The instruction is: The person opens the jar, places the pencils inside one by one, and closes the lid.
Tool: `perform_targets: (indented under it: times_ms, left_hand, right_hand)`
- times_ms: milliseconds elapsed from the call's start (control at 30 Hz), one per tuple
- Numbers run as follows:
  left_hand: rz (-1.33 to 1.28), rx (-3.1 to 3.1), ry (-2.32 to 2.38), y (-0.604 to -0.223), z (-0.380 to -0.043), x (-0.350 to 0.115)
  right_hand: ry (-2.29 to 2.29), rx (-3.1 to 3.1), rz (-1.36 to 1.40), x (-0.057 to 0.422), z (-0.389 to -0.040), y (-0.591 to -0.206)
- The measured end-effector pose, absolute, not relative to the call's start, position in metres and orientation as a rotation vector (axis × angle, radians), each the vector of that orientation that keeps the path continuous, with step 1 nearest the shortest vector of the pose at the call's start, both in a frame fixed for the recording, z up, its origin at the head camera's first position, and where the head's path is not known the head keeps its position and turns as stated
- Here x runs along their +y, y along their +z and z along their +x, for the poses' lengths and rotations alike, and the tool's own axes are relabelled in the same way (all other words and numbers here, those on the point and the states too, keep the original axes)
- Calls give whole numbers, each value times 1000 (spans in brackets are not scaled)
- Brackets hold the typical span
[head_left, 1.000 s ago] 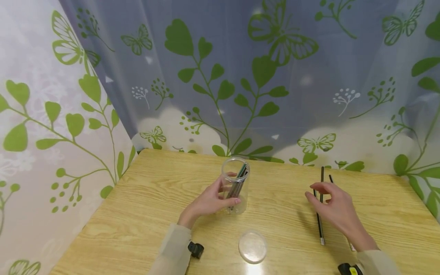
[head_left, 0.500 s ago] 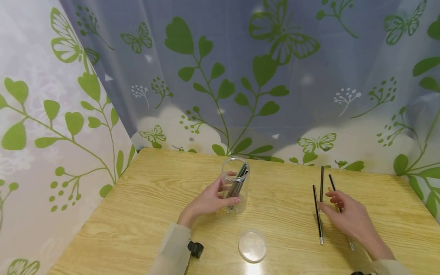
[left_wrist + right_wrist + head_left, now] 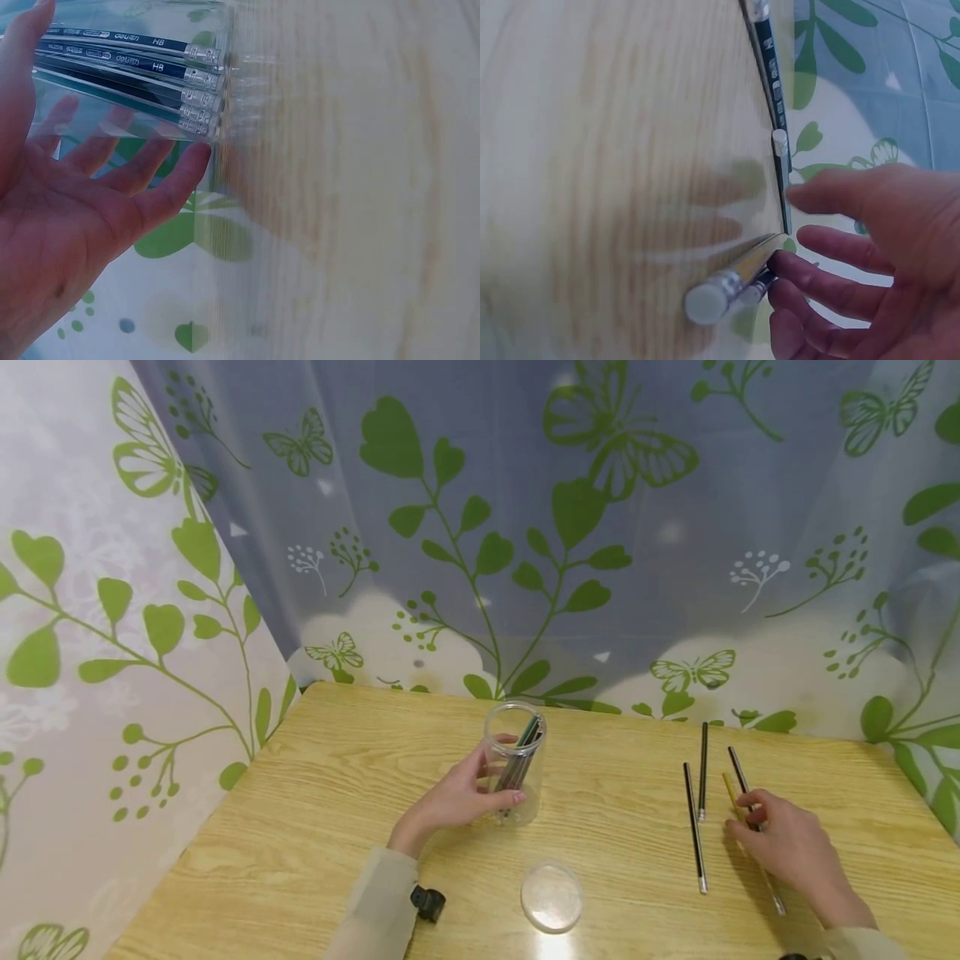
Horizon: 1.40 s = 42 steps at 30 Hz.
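Observation:
My left hand (image 3: 453, 795) grips an upright clear plastic jar (image 3: 529, 808) with no lid on it. Several dark and green pencils (image 3: 146, 67) lean inside, eraser ends down. To the right, my right hand (image 3: 797, 847) is low over a yellow pencil (image 3: 731, 788) and a dark pencil (image 3: 736, 763) that lie close together. In the right wrist view its thumb and index finger are apart, and a fingertip (image 3: 781, 262) is at the pencils; whether it touches them I cannot tell. Two more black pencils (image 3: 694, 827) lie left of this hand.
A round clear lid (image 3: 551, 897) lies on the wooden table (image 3: 315, 827) in front of the jar. Behind the table hangs a leaf-and-butterfly patterned curtain (image 3: 480, 635), with a similar patterned sheet (image 3: 67, 693) at the left.
My right hand has moved right, away from the black pencils at the left, to the yellow and dark pencils. The dark one has shifted slightly. My left hand and the jar stay put.

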<state>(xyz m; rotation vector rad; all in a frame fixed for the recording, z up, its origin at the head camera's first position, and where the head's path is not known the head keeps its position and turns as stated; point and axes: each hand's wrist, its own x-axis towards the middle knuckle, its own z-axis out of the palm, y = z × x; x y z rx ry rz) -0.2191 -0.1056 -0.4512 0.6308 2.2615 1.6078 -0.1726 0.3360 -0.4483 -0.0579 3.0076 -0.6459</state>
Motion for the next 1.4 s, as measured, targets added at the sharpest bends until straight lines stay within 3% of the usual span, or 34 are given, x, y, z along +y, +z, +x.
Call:
perform_targets:
  times_ms: [867,1400]
  left_hand:
    - [624,2257,1605,-451,-218,-105]
    - [633,2256,1607,-452,-220,-106]
  right_hand:
    - [-760,3000,95,335,-175,-445]
    - [-1256,2947,319,318,-166,-425]
